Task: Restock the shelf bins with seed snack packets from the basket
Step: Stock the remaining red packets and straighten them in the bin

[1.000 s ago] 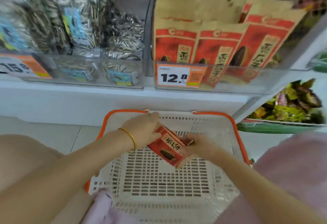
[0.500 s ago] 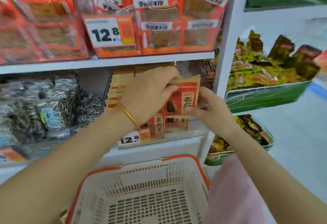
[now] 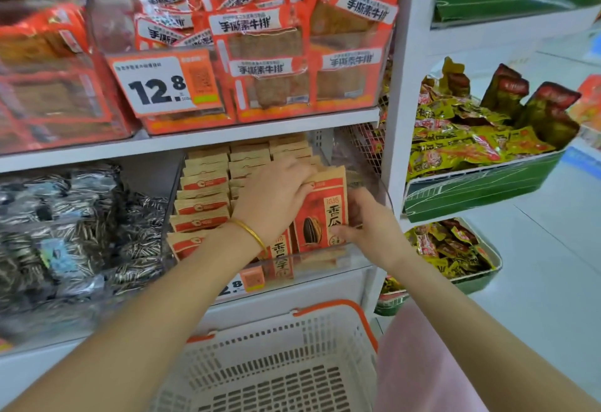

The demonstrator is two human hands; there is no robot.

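In the head view, the seed packet (image 3: pixel 320 216) stands upright at the front right of the clear shelf bin (image 3: pixel 325 263), just ahead of rows of matching kraft-topped packets (image 3: pixel 208 181). The left hand (image 3: pixel 276 198), with a gold bangle (image 3: pixel 250 233) on its wrist, has its grip curled over the packet's top left corner. The right hand (image 3: pixel 369 231) pinches the packet's lower right edge, thumb on the front and fingers behind. Bags of striped seeds (image 3: pixel 81 223) fill the neighbouring bin. The white basket (image 3: pixel 325 307) sits below the shelf.
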